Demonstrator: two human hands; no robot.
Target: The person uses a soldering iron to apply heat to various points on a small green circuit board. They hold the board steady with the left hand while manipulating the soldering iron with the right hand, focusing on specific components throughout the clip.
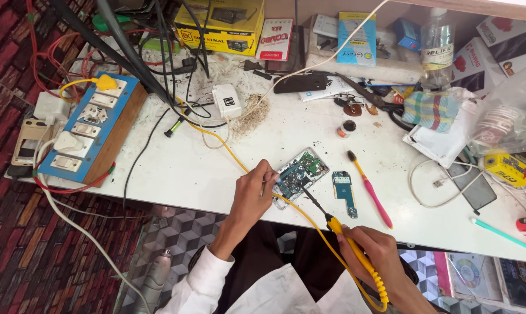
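An opened phone (301,173) with its green and blue circuit board showing lies near the front edge of the white table (181,168). My left hand (252,189) rests at the phone's left side, fingers pinched on a thin tool or wire touching the board. My right hand (372,251) grips a yellow-handled soldering iron (347,243), whose dark tip points up-left onto the phone's board. The iron's yellow cable (228,150) runs across the table under my left hand. A separate small blue circuit board (345,191) lies just right of the phone.
A yellow and pink toothbrush (369,189) lies right of the blue board. A blue switch and socket board (91,128) sits at the left edge. Boxes, a plastic bottle (437,43), a small round tin (348,127), cloth, cables and a white charger (226,100) crowd the back.
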